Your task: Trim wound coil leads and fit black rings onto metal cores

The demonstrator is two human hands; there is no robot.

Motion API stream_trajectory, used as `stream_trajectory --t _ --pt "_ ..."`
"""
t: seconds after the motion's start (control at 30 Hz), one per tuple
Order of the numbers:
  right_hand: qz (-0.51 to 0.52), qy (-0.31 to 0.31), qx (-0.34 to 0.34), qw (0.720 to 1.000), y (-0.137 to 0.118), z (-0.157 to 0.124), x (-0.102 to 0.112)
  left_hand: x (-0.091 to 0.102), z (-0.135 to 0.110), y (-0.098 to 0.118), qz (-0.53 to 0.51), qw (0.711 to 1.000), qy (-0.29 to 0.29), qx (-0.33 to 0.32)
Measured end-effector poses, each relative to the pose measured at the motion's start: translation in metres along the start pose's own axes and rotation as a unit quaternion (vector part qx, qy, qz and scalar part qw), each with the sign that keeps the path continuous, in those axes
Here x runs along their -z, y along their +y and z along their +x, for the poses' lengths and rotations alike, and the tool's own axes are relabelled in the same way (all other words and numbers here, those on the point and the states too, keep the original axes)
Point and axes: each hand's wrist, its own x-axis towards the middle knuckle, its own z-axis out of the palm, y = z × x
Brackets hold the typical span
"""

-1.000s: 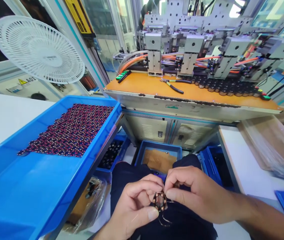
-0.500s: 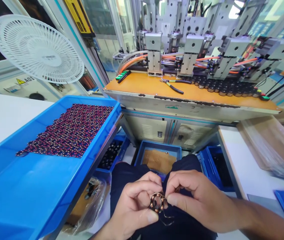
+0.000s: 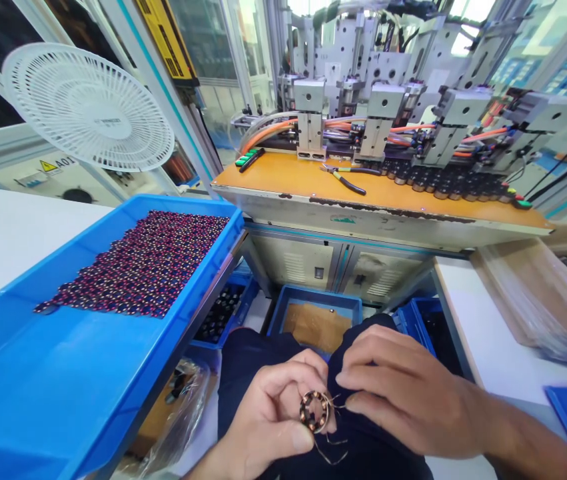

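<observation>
To the left of the orange benchtop (image 3: 273, 177) stands the white fan (image 3: 88, 110), and below and left of the benchtop sits the large blue tray (image 3: 88, 353), bearing a dense patch of small red-and-dark pieces (image 3: 148, 267). Below the benchtop's left end are a lower bin of black parts (image 3: 220, 313) and, nearer the person, a clear bag (image 3: 183, 420).

Below the benchtop's middle, over the lap, the left hand (image 3: 283, 407) is closed on the copper-wound ring (image 3: 305, 412), thumb at its lower edge and fingers curled behind, the wound face turned up. Loose wire ends (image 3: 333, 463) trail under the ring, and others stick out towards the other hand. A light, steady grip on the rim, clear of the windings, seems best here, with the ends kept apart so each can be taken singly without a kink.

On the benchtop, left of its middle stretch of dark parts, lie the pliers (image 3: 348, 180). Below its right half, the right hand (image 3: 403, 393) is loosely open, thumb and forefinger parted beside the wires; whether they touch one I cannot tell. A small pinch near the tip, pulled gently, would likely spare the coil. Dark cylindrical parts (image 3: 443, 183) line the benchtop's right side.
</observation>
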Motion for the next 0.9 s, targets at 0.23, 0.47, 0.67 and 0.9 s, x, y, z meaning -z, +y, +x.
stream_trajectory --t 0.23,0.47,0.67,0.9 --pt "0.009 0.001 0.088 0.996 0.003 0.008 -0.008 -0.004 0.001 -0.003 -0.039 0.998 -0.019 0.043" --pt "0.03 0.043 0.092 0.994 0.009 0.004 -0.018 0.001 0.001 -0.004 -0.032 0.999 -0.013 0.036" --pt "0.042 0.141 0.023 0.989 -0.001 0.001 -0.035 -0.001 0.003 -0.003 0.035 0.999 0.001 -0.04" --pt "0.024 0.229 -0.006 0.973 -0.003 -0.002 -0.054 -0.003 0.002 0.0 0.119 0.989 0.075 -0.054"
